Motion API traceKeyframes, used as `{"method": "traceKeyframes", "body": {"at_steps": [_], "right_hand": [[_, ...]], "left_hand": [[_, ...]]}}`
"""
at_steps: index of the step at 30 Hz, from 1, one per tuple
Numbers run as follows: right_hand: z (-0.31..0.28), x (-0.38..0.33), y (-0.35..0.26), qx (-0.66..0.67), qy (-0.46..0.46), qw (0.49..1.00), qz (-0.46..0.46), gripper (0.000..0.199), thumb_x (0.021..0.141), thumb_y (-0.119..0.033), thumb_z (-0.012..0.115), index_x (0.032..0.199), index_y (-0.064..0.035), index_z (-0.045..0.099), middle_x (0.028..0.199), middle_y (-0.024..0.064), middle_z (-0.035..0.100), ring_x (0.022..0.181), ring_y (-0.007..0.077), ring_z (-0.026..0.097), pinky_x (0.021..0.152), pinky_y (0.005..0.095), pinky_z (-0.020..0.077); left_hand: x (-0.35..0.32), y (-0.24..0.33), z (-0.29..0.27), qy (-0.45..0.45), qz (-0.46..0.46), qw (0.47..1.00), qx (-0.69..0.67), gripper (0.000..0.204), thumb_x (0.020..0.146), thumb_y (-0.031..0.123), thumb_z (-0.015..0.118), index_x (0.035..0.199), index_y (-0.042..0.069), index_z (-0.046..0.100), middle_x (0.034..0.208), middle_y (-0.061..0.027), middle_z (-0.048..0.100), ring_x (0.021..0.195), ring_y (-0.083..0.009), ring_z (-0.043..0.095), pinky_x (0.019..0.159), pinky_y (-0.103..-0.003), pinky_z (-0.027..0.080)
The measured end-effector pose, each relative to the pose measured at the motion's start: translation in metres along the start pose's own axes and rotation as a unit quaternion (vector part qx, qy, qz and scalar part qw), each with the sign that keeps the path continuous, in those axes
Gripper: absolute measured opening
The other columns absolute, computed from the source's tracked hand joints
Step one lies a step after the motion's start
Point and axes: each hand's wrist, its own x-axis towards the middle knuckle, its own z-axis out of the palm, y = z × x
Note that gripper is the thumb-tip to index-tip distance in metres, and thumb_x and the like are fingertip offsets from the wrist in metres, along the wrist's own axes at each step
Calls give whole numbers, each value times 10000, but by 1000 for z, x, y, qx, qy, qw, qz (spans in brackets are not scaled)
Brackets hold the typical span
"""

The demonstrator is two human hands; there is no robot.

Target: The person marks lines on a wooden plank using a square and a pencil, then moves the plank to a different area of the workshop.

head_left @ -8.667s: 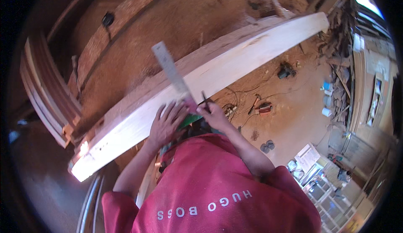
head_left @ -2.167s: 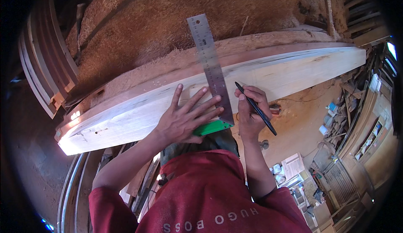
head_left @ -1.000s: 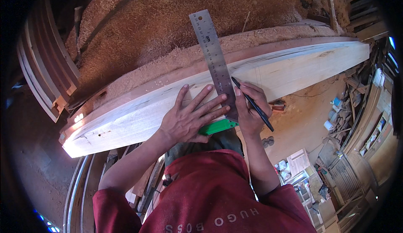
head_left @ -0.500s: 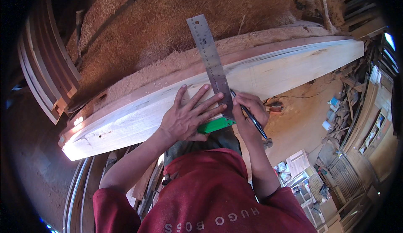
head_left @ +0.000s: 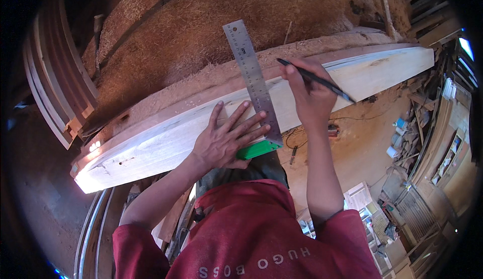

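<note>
A long pale wooden plank (head_left: 151, 151) lies slantwise across the bench in front of me. A try square (head_left: 247, 63) with a steel ruler blade and green handle sits against its near edge, the blade crossing the plank and reaching past the far side. My left hand (head_left: 216, 141) presses down on the plank and square, fingers spread, thumb tucked below the green handle. Right of the blade, my right hand (head_left: 317, 100) grips a black pen (head_left: 329, 85). The pen's tip points up-left, apart from the blade; whether it touches wood I cannot tell.
Sawdust and shavings (head_left: 186, 32) cover the area beyond the plank. Stacked boards (head_left: 58, 73) stand at the far left. On the right are scrap wood, a cable on the floor, small containers (head_left: 392, 151) and a cluttered shelf of wood pieces (head_left: 448, 153).
My right hand has moved up and away from the square's handle corner, carrying the pen toward the plank's far edge. My left hand and the try square stay in place.
</note>
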Motion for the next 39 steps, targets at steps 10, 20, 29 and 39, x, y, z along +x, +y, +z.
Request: {"method": "traceKeyframes", "body": {"at_steps": [10,20,29,39], "right_hand": [[-24,-71,25,-32,50,998,-8,166,934,50,659,1097,38,627,1151,167,650,961,212,712,849,321,600],[-18,-74,34,-77,34,995,-44,166,891,56,698,1044,22,645,1082,177,679,961,245,728,821,336,623],[-17,-68,31,-133,20,989,-67,157,847,28,752,991,10,690,1025,165,724,941,265,731,816,346,595],[-19,-67,32,-135,17,989,-64,157,844,23,755,992,14,703,1016,158,730,948,277,727,832,363,587]], "left_hand": [[8,2,-3,4,10,1000,-14,1251,549,792,735,1615,419,198,1707,62,158,1573,-262,154,1220,-687,24],[9,2,-2,1,7,1000,-12,1231,564,806,721,1613,430,196,1707,66,160,1573,-260,153,1219,-685,28],[10,2,-2,-1,5,1000,-12,1227,562,823,707,1611,431,206,1706,69,166,1575,-256,147,1219,-683,22],[10,3,-1,7,12,1000,24,1227,554,824,705,1609,415,229,1708,50,165,1574,-277,150,1205,-701,28]]}}
